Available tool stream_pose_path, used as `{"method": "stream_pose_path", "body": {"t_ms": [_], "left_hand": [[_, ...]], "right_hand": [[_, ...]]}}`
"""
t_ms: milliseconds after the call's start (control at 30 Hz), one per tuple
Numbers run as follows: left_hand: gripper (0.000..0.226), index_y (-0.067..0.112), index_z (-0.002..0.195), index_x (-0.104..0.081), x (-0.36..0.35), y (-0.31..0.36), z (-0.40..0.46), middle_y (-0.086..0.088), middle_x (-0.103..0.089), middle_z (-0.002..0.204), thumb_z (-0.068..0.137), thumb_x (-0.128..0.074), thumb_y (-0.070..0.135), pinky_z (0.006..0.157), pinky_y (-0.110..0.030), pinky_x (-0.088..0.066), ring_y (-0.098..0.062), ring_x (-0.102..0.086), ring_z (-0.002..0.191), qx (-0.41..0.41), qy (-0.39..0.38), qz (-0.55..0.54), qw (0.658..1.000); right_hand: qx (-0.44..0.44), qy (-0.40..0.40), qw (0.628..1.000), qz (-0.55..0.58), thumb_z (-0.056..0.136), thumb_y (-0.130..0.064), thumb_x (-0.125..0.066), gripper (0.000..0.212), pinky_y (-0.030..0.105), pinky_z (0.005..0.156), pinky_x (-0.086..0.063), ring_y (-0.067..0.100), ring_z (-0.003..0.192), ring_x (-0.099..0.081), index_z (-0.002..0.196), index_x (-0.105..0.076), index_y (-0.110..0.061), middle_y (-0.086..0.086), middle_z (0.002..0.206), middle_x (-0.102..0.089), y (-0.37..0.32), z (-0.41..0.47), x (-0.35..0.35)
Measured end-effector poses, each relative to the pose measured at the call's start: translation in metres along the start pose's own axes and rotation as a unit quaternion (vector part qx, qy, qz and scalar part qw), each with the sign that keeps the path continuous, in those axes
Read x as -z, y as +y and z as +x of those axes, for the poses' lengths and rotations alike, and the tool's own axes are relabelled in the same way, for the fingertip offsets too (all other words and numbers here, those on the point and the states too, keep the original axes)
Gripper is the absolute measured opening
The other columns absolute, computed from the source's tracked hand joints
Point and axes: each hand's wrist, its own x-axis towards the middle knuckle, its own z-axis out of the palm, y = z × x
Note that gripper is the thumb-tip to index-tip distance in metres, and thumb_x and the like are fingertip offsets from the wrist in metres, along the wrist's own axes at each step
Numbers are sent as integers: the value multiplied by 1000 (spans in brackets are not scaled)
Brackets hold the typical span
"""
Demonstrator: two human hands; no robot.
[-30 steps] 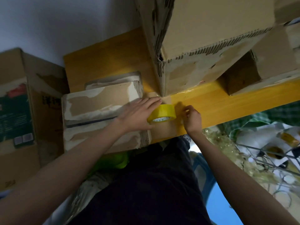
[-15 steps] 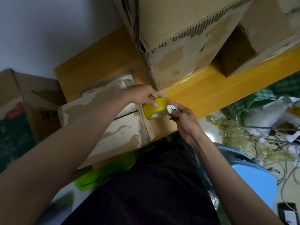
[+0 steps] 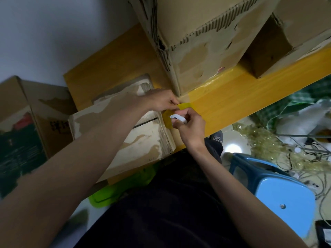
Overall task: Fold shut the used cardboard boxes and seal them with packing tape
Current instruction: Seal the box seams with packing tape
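A flat, worn cardboard box (image 3: 136, 140) with torn paper patches lies on the yellow wooden table (image 3: 241, 101), its flaps folded shut with a dark seam across the top. At the box's right end my left hand (image 3: 161, 101) grips a yellow roll of packing tape (image 3: 168, 120). My right hand (image 3: 191, 124) is curled round a small white object (image 3: 179, 119) pressed against the roll. The roll is mostly hidden by both hands.
A large torn cardboard box (image 3: 206, 42) stands on the table behind my hands, another box (image 3: 295, 33) to its right. A printed carton (image 3: 26, 126) stands at the left. A blue plastic stool (image 3: 279, 192), cables and crumpled tape lie on the floor at right. A green lid (image 3: 114, 192) sits under the table edge.
My left hand went from resting flat on the box to gripping the tape roll. My right hand closed in on the roll with the white object. The view shifted down and right.
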Motion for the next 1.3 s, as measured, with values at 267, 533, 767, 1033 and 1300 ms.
{"method": "stream_pose_path", "body": {"t_ms": [267,533,767,1033,1300], "left_hand": [[22,28,82,-67,0,1,0,2,-63,84,98,-53,33,78,-35,-46,-24,-61,96,18,9,27,999],[22,28,96,-73,-2,2,0,2,-67,87,98,-53,36,76,-34,-45,-23,-61,94,18,13,25,999],[22,31,92,-72,0,4,-4,5,-66,87,99,-52,35,74,-32,-41,-21,-60,94,27,11,18,999],[39,40,60,-59,2,8,0,15,-58,74,95,-54,24,71,-30,-38,-20,-57,91,45,16,12,999],[26,29,111,-77,7,0,0,7,-68,91,88,-73,40,77,-29,-44,-13,-59,92,22,-15,-52,998]], "right_hand": [[19,4,999,-25,78,-6,-79,26,50,75,-56,20,76,-68,80,-57,-19,-12,77,-65,-3,8,-18],[5,14,999,-34,78,-7,-80,23,49,76,-56,19,77,-67,82,-59,-17,-8,79,-68,1,11,-23],[12,21,998,-64,79,-11,-81,18,39,75,-52,15,81,-65,86,-65,-14,-9,82,-68,-3,10,-22],[4,-11,993,-116,77,-9,-78,23,35,75,-49,19,81,-65,77,-59,-22,-6,79,-67,-8,14,-21],[23,-170,946,-276,75,-7,-72,16,36,71,-55,25,82,-68,76,-68,-23,3,83,-73,15,16,15]]}}
